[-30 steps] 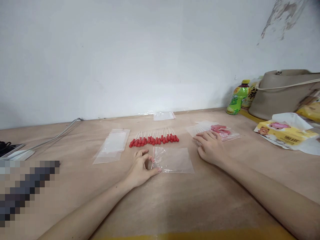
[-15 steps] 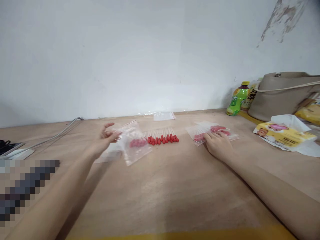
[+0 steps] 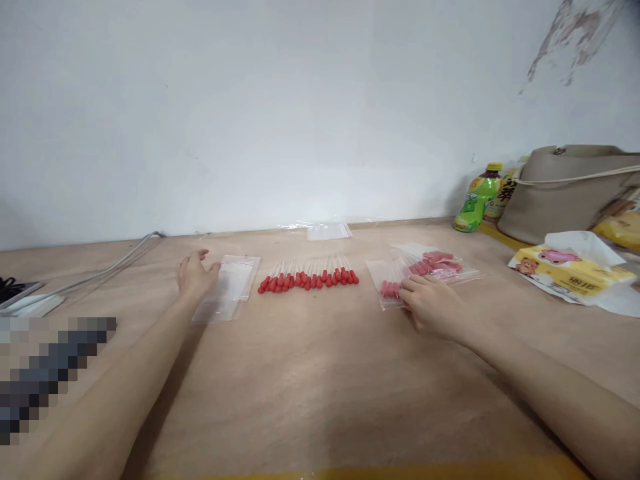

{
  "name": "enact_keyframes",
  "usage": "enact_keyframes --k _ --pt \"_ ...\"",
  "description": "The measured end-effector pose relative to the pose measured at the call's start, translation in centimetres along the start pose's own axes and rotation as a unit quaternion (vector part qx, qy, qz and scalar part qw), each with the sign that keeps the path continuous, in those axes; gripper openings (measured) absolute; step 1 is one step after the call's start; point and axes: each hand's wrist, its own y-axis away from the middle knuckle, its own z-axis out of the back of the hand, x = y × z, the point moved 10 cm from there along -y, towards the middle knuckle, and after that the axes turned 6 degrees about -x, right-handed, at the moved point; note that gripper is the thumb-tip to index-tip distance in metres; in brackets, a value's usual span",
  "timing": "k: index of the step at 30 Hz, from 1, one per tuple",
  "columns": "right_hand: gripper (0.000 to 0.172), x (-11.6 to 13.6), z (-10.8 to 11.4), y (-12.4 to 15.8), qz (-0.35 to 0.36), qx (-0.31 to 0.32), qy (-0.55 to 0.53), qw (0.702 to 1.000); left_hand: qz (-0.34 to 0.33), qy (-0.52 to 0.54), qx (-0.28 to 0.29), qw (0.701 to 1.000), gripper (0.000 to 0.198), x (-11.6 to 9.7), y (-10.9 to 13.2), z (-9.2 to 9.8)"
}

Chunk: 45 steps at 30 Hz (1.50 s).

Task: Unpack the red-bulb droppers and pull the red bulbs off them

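Observation:
My left hand (image 3: pixel 197 275) is at the left, fingers apart, beside flat clear zip bags (image 3: pixel 239 277) on the table. Its thumb is close to the bags' edge; whether it touches is unclear. In the middle lies a row of glass droppers (image 3: pixel 313 277), clear stems toward the wall and red rubber bulbs toward me. At the right, the bent fingers of my right hand (image 3: pixel 431 303) grip the near side of a zip bag of droppers (image 3: pixel 383 277), its red bulbs showing through. More bagged droppers (image 3: pixel 440 260) lie just behind this hand. My right fingertips are partly hidden.
Another clear bag (image 3: pixel 329 231) lies against the wall. At the right stand a green drink bottle (image 3: pixel 477 200), a beige bag (image 3: pixel 565 190) and a yellow tissue pack (image 3: pixel 570 267). A grey cable (image 3: pixel 120 263) runs across the left side.
The clear bag my left hand held over the row's left end is gone from there, uncovering those droppers. My left hand has moved left. My right hand has shifted slightly nearer, with the bagged droppers.

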Motion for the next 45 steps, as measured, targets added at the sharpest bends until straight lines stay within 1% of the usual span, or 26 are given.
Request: enact_keyframes --k 2,4,7,9,11,12,14,16,17,18,19,21,23,25,27,28,29,31,33,34,37,39,40,42,44,45 --pt "0.015 0.7 0.8 0.3 0.012 0.045 -0.087 0.995 -0.071 -0.026 -0.049 0.996 0.036 -2.8 1.6 0.7" --pt "0.016 2.2 2.2 0.5 0.042 0.074 -0.215 0.973 -0.171 -0.025 -0.063 0.983 0.031 -6.6 4.3 0.9" --pt "0.012 5.0 3.7 0.9 0.082 0.141 -0.402 0.901 -0.281 0.037 0.005 0.959 0.024 -11.7 9.0 0.3" --pt "0.011 6.3 4.2 0.8 0.076 0.169 -0.483 0.856 -0.329 0.111 0.101 0.932 0.023 -14.5 11.9 -0.3" --pt "0.013 7.2 4.6 0.3 0.053 0.17 -0.539 0.823 -0.337 0.182 0.217 0.898 0.028 -16.4 14.4 -0.8" --pt "0.016 7.4 4.8 -0.1 0.04 0.163 -0.571 0.804 -0.337 0.215 0.272 0.875 0.034 -17.3 15.6 -0.9" --pt "0.021 7.5 5.2 -1.2 0.001 0.128 -0.655 0.745 -0.326 0.287 0.373 0.819 0.052 -18.7 17.9 -0.9" --pt "0.026 6.5 5.0 -2.4 -0.058 0.072 -0.736 0.671 -0.296 0.346 0.457 0.764 0.064 -19.7 19.9 -1.0" --pt "0.028 5.8 4.6 -2.9 -0.09 0.045 -0.764 0.638 -0.273 0.366 0.482 0.748 0.063 -20.0 20.6 -1.1" --pt "0.029 5.2 3.9 -3.3 -0.12 0.026 -0.783 0.609 -0.248 0.377 0.491 0.745 0.058 -20.1 20.9 -1.4" --pt "0.028 4.8 3.1 -3.6 -0.148 0.017 -0.798 0.585 -0.222 0.383 0.48 0.758 0.05 -19.9 20.8 -1.7" --pt "0.023 4.3 1.2 -3.9 -0.197 0.002 -0.816 0.543 -0.172 0.385 0.422 0.803 0.036 -19.2 19.9 -2.3" --pt "0.017 4.4 -0.6 -3.8 -0.235 -0.005 -0.833 0.501 -0.132 0.387 0.373 0.833 0.031 -18.2 19.1 -2.8" --pt "0.014 5.4 -2.2 -3.7 -0.261 0.003 -0.858 0.442 -0.106 0.397 0.368 0.834 0.032 -17.5 18.9 -3.5" --pt "0.012 7.0 -3.5 -3.4 -0.279 0.033 -0.877 0.39 -0.087 0.411 0.391 0.819 0.033 -17.1 18.9 -4.3" --pt "0.012 7.7 -4.1 -3.1 -0.291 0.055 -0.879 0.374 -0.081 0.416 0.405 0.81 0.033 -17.0 18.9 -4.6" --pt "0.013 8.3 -4.6 -2.8 -0.304 0.076 -0.876 0.367 -0.077 0.418 0.419 0.802 0.032 -16.8 18.9 -5.0" --pt "0.018 8.8 -5.6 -2.1 -0.332 0.112 -0.856 0.381 -0.077 0.41 0.439 0.796 0.031 -16.4 18.7 -5.6" --pt "0.025 8.6 -6.2 -1.6 -0.351 0.13 -0.827 0.421 -0.09 0.383 0.436 0.809 0.03 -15.7 17.9 -5.9" --pt "0.029 8.3 -6.4 -1.4 -0.354 0.132 -0.813 0.443 -0.106 0.361 0.422 0.825 0.029 -15.3 17.4 -5.8" --pt "0.036 7.8 -6.3 -1.4 -0.335 0.139 -0.779 0.511 -0.205 0.264 0.326 0.884 0.022 -15.4 15.5 -4.0" --pt "0.029 7.9 -6.0 -1.7 -0.298 0.149 -0.75 0.572 -0.284 0.207 0.259 0.899 0.016 -16.7 15.3 -2.4" --pt "0.023 7.9 -5.8 -1.9 -0.278 0.149 -0.73 0.606 -0.318 0.191 0.246 0.896 0.015 -17.6 15.7 -1.8" --pt "0.012 7.9 -5.5 -2.1 -0.244 0.144 -0.694 0.662 -0.37 0.184 0.255 0.874 0.018 -19.6 17.2 -1.6" --pt "0.006 8.0 -5.4 -2.3 -0.214 0.134 -0.667 0.701 -0.416 0.189 0.278 0.845 0.026 -21.4 19.0 -1.9" --pt "0.008 8.0 -5.2 -2.3 -0.196 0.124 -0.654 0.72 -0.435 0.19 0.287 0.832 0.029 -22.1 19.7 -2.1"
